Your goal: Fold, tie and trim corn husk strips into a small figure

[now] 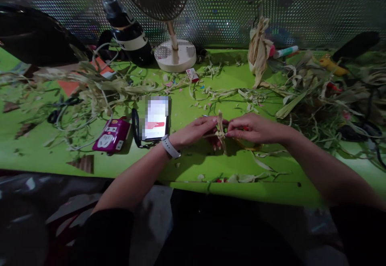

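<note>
My left hand (194, 131) and my right hand (255, 129) meet over the green table (187, 165), both pinched on a small knotted bundle of dried corn husk strips (220, 131). The bundle stands upright between my fingertips, with a strip end sticking up and another hanging down. A white band is on my left wrist (169, 147). Something red shows under my right fingers, too small to name.
A phone (155, 118) stands left of my hands, beside a magenta device (111, 136) with white cables. A fan base (175, 55), a black bottle (128, 32), scissors (62, 107) and heaps of husks (316, 93) cover the table's back and right.
</note>
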{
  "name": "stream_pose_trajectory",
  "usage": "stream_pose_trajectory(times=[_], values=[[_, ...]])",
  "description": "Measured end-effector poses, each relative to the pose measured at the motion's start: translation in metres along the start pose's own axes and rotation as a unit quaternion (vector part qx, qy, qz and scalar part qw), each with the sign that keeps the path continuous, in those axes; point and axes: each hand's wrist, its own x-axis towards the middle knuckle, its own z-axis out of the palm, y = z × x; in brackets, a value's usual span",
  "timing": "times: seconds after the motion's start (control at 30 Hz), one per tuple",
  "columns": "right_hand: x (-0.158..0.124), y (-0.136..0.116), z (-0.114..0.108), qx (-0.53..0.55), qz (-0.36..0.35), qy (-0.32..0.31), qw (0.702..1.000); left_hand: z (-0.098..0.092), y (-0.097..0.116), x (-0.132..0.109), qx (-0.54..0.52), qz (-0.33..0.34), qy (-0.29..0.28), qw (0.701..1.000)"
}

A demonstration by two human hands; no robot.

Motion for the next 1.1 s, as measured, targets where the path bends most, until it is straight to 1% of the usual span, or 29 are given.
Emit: stream_pose_trajectory(times=[0.1,0.17,0.23,0.3,0.37,0.47,0.57,0.67,0.77,0.83,0.9,0.93,0.97,1.03,1.07,1.1], values=[[-0.001,0.0,-0.001,-0.007,0.06,0.07,0.996,0.001,-0.005,0.002,-0.075,0.031,-0.02,0.997],[-0.001,0.001,-0.001,-0.006,0.079,0.091,0.993,-0.001,-0.006,0.002,-0.074,0.059,-0.018,0.995],[0.0,0.002,0.0,0.0,0.082,0.097,0.992,-0.001,-0.007,0.002,-0.035,0.08,0.019,0.996],[0.001,0.003,0.001,0.028,0.086,0.106,0.99,0.001,-0.007,0.001,0.012,0.084,0.063,0.994],[0.003,0.004,0.004,0.063,0.099,0.13,0.985,0.006,-0.006,0.0,0.035,0.067,0.07,0.995],[0.005,0.005,0.008,0.06,0.102,0.163,0.98,0.012,-0.005,0.0,-0.011,0.044,0.056,0.997],[0.008,0.007,0.012,0.014,0.069,0.203,0.977,0.013,-0.005,0.001,-0.083,0.023,0.059,0.995],[0.011,0.01,0.017,0.002,0.028,0.247,0.968,0.014,-0.006,0.0,-0.108,-0.025,0.029,0.993],[0.013,0.011,0.021,0.017,-0.001,0.261,0.965,0.015,-0.007,-0.001,-0.131,-0.052,0.006,0.99],[0.013,0.01,0.022,0.043,0.014,0.274,0.961,0.015,-0.007,-0.001,-0.153,-0.054,0.002,0.987],[0.013,0.008,0.022,0.067,0.056,0.3,0.95,0.013,-0.006,0.0,-0.172,-0.044,0.016,0.984],[0.012,0.007,0.021,0.074,0.082,0.301,0.947,0.012,-0.005,0.001,-0.181,-0.037,0.031,0.982],[0.012,0.007,0.02,0.081,0.105,0.283,0.95,0.011,-0.003,0.002,-0.19,-0.03,0.048,0.98],[0.012,0.008,0.019,0.105,0.131,0.202,0.965,0.009,-0.001,0.004,-0.205,-0.024,0.074,0.976],[0.012,0.008,0.018,0.122,0.132,0.162,0.97,0.008,-0.001,0.005,-0.211,-0.024,0.08,0.974],[0.012,0.01,0.018,0.136,0.128,0.137,0.973,0.008,0.0,0.005,-0.217,-0.023,0.083,0.972]])
